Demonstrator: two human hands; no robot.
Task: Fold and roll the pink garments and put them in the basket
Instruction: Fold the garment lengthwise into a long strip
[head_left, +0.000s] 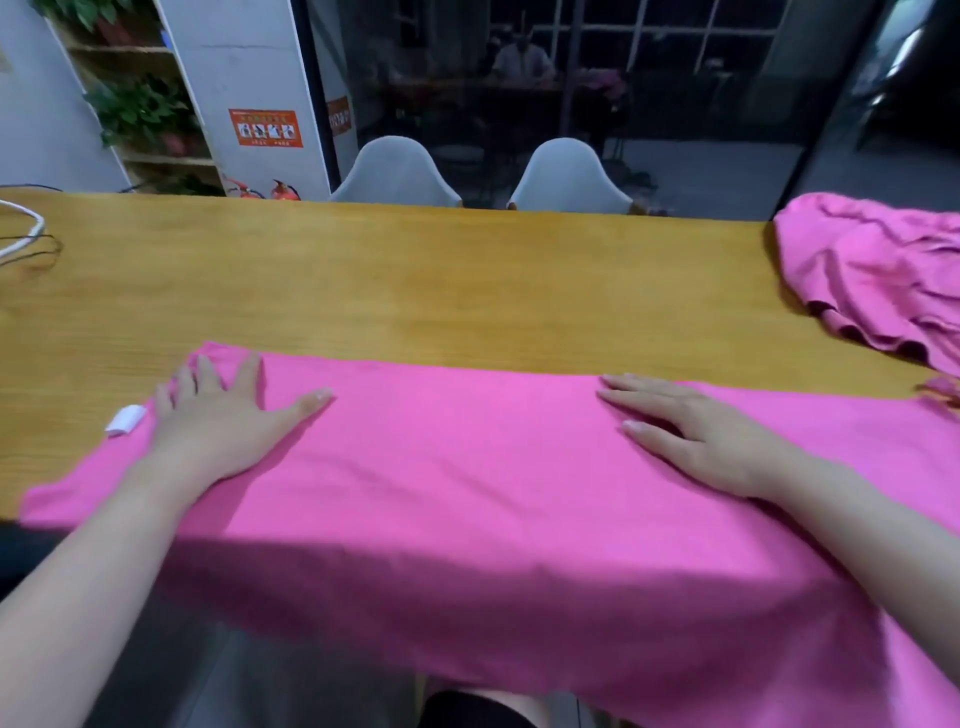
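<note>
Two bare hands of yours are lying flat on a pink garment (467, 467) that is spreading across the near part of the wooden table (415, 280). That table is filling the width of the view, its yellow top running from the left edge to the right. The garment is lying smoothed out along the table's near edge, and its lower part is hanging over that edge toward your lap. At the far right a second pink garment (878, 280) is sitting crumpled in a heap, well apart from the one under your palms. Beyond the far edge two white chairs (397, 174) are standing side by side. Your right hand (696, 431) is resting palm down on the right half of the cloth, fingers extended and pointing left, gripping nothing. Your left hand (223, 410) is pressing the cloth's left end near its far corner, fingers spread wide, also holding nothing. Just beside that hand a small white tag (126, 420) is sticking out from the garment's edge. No basket is showing in view.
</note>
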